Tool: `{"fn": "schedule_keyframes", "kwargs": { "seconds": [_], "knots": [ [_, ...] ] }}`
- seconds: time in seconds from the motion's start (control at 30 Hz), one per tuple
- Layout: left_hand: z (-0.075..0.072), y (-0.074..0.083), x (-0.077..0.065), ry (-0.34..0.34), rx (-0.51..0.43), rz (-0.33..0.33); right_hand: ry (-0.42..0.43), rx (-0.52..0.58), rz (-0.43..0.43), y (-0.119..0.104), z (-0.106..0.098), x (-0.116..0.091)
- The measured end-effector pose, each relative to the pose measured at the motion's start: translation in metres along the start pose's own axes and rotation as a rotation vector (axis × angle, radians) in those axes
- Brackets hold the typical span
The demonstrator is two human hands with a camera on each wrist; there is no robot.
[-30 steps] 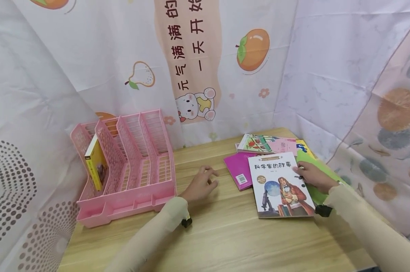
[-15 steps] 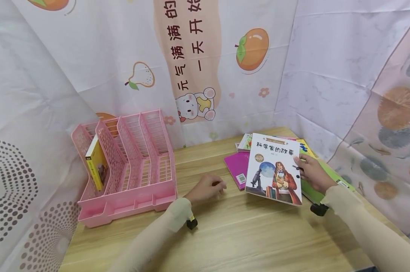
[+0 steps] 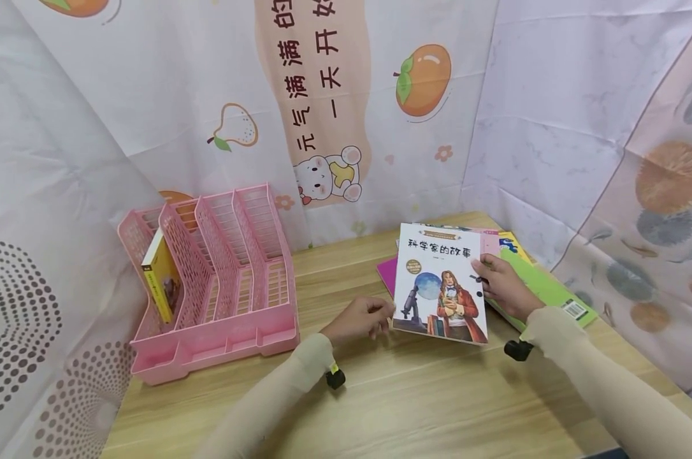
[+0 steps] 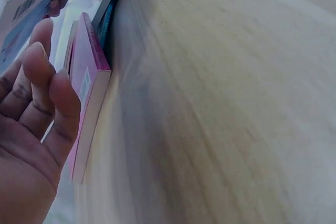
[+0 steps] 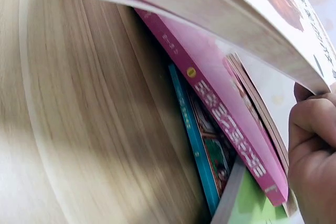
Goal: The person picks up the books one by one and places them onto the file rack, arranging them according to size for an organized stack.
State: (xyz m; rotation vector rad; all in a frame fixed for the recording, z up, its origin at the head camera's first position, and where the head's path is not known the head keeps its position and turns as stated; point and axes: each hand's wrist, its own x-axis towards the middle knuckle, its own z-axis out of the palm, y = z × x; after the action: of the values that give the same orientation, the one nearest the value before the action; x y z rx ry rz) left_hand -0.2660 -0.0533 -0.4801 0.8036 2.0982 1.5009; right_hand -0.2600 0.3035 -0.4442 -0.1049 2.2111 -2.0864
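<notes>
A white book (image 3: pixel 438 287) with a figure in a red coat on its cover is held off the table, tilted toward me. My right hand (image 3: pixel 505 287) pinches its right edge, thumb on the cover; the right wrist view shows the curled fingers (image 5: pixel 315 124) at that edge. Beside the lower left corner is my left hand (image 3: pixel 360 319), fingers loosely bent and holding nothing; whether a fingertip touches the book I cannot tell. Below the book lies a purple book (image 3: pixel 387 274), whose pink spine (image 5: pixel 210 103) shows in the right wrist view.
At the left stands a pink slotted rack (image 3: pixel 214 338) with a yellow book (image 3: pixel 164 280) upright in its leftmost slot. A green book (image 3: pixel 543 287) and others lie piled at the back right of the wooden table (image 3: pixel 415 401). Patterned cloth (image 3: pixel 197 70) hangs behind.
The white book has been raised from the pile and carried left by my right hand. My left hand has moved right toward its edge.
</notes>
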Motion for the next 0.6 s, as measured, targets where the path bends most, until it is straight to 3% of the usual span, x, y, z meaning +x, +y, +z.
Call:
{"fn": "schedule_keyframes", "kwargs": {
  "seconds": [0.3, 0.5, 0.6],
  "knots": [
    [0.010, 0.001, 0.000, -0.019, -0.256, -0.061, -0.022, 0.067, 0.016, -0.001, 0.017, 0.009],
    [0.017, 0.005, -0.001, -0.084, -0.378, -0.086, -0.036, 0.037, -0.003, -0.002, 0.026, 0.011],
    [0.019, 0.005, -0.003, -0.134, -0.379, -0.082, -0.044, 0.011, -0.022, -0.003, 0.031, 0.013]
  ]
}}
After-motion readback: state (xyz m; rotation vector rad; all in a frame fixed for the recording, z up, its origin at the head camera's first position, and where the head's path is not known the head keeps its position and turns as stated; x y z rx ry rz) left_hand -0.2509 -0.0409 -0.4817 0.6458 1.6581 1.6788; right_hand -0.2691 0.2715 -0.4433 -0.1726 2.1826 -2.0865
